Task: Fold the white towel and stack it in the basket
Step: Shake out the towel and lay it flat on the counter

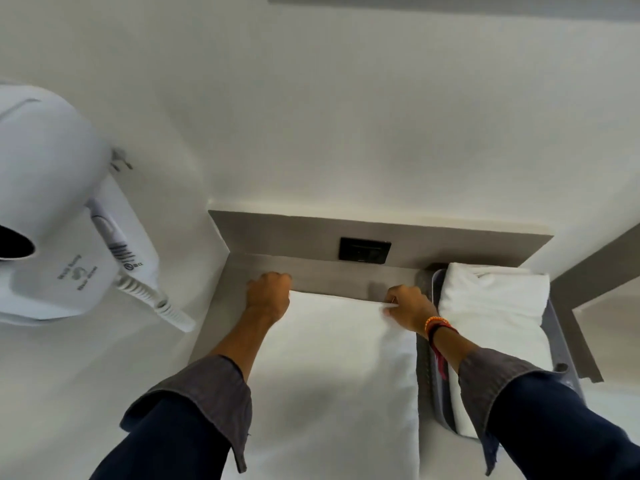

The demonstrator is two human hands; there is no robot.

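A white towel point(332, 368) lies flat on the grey counter, reaching from the near edge of the view to just short of the back wall. My left hand point(268, 294) grips its far left corner with closed fingers. My right hand point(408, 308) pinches its far right corner; the wrist wears orange and red bands. To the right stands a grey basket point(424, 358) holding folded white towels point(495, 306).
A white wall-mounted hair dryer point(52, 202) with a coiled cord hangs at the left. A black socket point(364, 249) sits in the grey back panel behind the towel. A grey ledge point(588, 271) runs off at the right past the basket.
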